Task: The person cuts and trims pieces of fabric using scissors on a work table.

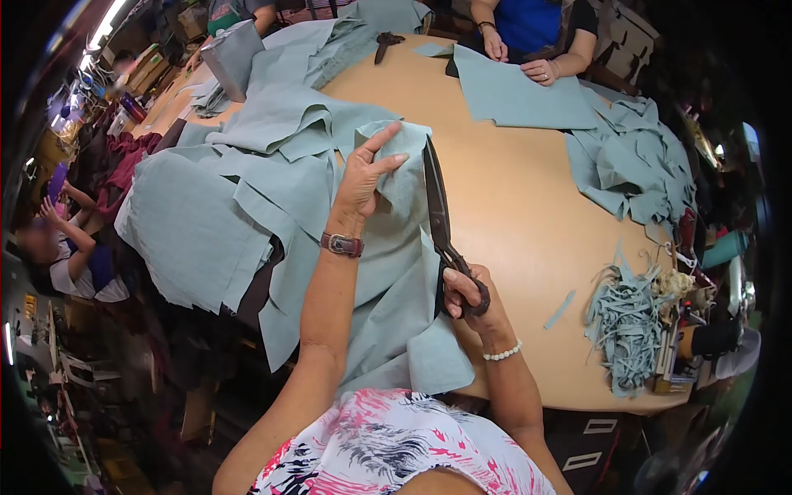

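My right hand (469, 299) is wrapped round the handles of large dark fabric scissors (440, 206), whose long blades point away from me along the right edge of a pale blue-green cloth (394, 223). The upper end of this cloth is in my left hand (361, 175), thumb and forefinger lying over it, a watch on that wrist. The cloth hangs down toward my lap, and a lower flap of it lies beside my right wrist. Whether the blades are apart is hard to make out.
Stacked cut pieces (206, 223) of the same cloth cover the table's left side, near a grey metal block (233, 59). Another pair of scissors (385, 45) lies farther back. Across the table (511, 190), a person handles a cloth panel (520, 95). Crumpled cloth (631, 157) and thin scraps (627, 326) lie right.
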`<act>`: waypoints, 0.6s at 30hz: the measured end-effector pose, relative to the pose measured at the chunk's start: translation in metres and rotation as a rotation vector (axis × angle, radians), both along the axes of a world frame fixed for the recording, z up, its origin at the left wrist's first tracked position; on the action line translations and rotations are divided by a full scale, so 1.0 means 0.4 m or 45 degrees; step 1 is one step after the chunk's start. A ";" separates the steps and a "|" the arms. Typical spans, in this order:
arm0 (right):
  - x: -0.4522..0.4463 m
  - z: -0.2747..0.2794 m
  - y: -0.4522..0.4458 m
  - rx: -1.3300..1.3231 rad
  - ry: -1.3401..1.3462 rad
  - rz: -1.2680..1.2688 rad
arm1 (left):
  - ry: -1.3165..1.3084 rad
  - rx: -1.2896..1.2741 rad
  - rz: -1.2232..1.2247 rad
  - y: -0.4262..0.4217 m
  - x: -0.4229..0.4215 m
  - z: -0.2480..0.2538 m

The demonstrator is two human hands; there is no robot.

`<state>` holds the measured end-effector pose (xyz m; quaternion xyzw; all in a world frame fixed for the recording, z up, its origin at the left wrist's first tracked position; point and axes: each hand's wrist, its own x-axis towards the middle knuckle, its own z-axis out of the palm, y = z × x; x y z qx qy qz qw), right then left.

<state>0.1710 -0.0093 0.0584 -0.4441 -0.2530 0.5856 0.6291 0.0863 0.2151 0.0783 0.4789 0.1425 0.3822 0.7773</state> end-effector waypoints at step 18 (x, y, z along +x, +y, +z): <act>0.002 0.000 -0.010 0.166 0.052 -0.096 | 0.281 0.873 0.282 -0.106 0.015 0.053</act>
